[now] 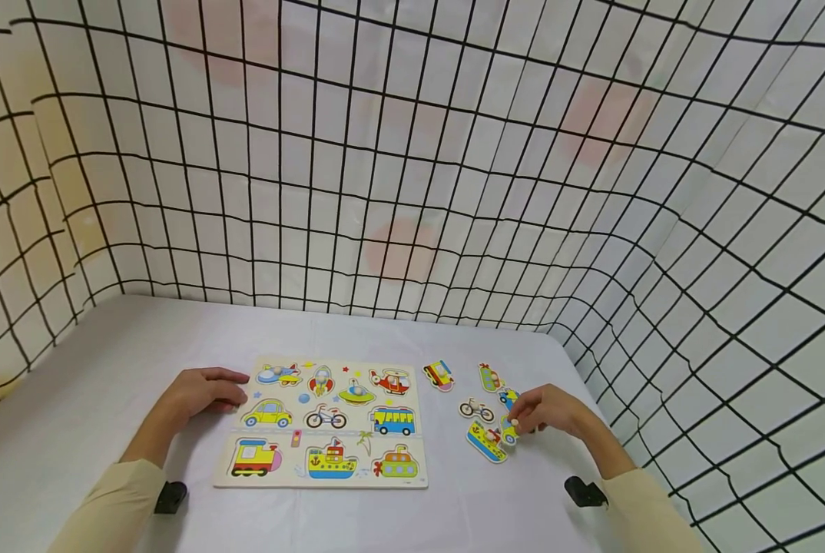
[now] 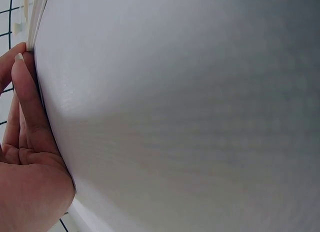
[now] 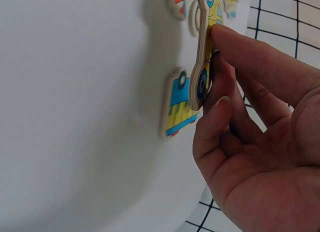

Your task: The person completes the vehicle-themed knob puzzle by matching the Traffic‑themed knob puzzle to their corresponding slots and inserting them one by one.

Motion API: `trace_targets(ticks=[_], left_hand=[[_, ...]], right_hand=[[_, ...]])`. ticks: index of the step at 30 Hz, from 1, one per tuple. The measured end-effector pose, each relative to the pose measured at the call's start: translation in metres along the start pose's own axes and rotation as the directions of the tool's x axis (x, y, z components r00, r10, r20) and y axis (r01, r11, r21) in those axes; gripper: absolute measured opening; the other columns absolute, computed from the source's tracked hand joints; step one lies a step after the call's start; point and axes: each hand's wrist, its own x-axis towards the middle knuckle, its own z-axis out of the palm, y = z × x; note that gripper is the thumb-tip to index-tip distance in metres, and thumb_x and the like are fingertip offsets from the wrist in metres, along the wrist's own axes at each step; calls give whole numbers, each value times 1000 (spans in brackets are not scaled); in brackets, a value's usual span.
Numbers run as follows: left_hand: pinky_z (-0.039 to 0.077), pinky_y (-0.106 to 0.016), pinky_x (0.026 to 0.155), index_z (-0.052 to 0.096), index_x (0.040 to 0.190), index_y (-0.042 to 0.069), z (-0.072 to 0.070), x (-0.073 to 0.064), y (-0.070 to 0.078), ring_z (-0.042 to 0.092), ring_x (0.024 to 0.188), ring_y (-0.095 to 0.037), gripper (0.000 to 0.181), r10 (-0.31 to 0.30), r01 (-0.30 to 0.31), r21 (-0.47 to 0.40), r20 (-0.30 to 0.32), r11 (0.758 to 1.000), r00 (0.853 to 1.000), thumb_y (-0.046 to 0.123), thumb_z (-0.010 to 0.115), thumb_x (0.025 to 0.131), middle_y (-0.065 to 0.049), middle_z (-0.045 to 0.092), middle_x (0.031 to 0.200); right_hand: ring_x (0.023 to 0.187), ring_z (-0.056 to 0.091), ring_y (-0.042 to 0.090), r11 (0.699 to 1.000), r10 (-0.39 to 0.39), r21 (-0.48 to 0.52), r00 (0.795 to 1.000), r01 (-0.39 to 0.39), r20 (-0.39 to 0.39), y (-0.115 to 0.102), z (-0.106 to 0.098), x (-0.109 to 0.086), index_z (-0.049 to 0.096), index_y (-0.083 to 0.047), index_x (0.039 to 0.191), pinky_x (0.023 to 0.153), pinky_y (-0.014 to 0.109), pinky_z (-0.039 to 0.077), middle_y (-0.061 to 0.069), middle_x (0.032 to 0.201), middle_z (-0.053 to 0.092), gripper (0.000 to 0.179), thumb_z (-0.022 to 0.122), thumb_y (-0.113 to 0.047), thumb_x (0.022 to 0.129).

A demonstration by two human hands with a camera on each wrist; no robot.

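Observation:
A wooden puzzle board (image 1: 323, 482) with printed vehicles lies flat on the white table. My left hand (image 1: 205, 395) rests at the board's left edge, fingers lightly bent; in the left wrist view the fingertips are right at that edge. To the right of the board, my right hand (image 1: 549, 409) pinches a yellow car puzzle piece (image 3: 203, 46) between thumb and fingers, the piece tipped on its side. Close around it are a ship piece (image 1: 485, 442), a bicycle piece (image 1: 476, 411) and a bus piece (image 1: 508, 397), partly hidden by the hand in the head view.
A train piece (image 1: 439, 375) lies just past the board's upper right corner, and a submarine piece (image 1: 490, 377) farther right. Black wire mesh (image 1: 357, 192) encloses the table at the back and sides. Knobs show on the board's top-row vehicles.

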Motion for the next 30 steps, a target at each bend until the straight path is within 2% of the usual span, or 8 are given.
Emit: trace_targets(ticks=[9,15,21,25,30], left_hand=[[50,-26,69,64,133,0,0,-2,-2,66,72,-18,55,-9,9,-14,-7,1000,1000,22,78,84,-10,74,101],[49,-27,71,65,132,0,0,0,-3,65,72,-18,55,-3,3,-4,-1,1000,1000,23,79,84,-6,74,97],[49,-27,71,65,132,1,-1,0,-2,65,72,-18,54,-1,1,-5,-3,1000,1000,23,78,84,-8,74,100],[51,-27,69,66,131,2,0,0,-2,65,72,-17,53,1,-1,-16,-7,1000,1000,22,78,83,-10,74,104],[52,-26,67,67,130,2,2,0,-2,65,72,-18,52,3,-3,-12,-12,1000,1000,22,78,83,-13,73,108]], right_hand=[[74,60,17,999,-42,-8,999,42,-4,-33,13,20,76,-6,96,70,37,52,1,79,68,19,82,-15,80],[75,60,17,998,-49,-47,999,49,4,-54,27,37,76,-9,95,73,39,53,0,82,70,19,83,-18,80],[76,59,17,996,-56,-63,998,56,0,-81,46,54,76,-13,92,73,34,52,0,82,70,18,85,-18,78],[73,59,16,994,-77,-76,997,79,26,-98,59,60,76,-13,91,71,34,51,-1,79,71,18,85,-17,77],[70,59,15,988,-131,-80,989,136,62,-118,71,68,76,-13,90,71,40,53,-2,76,72,17,86,-15,76]])
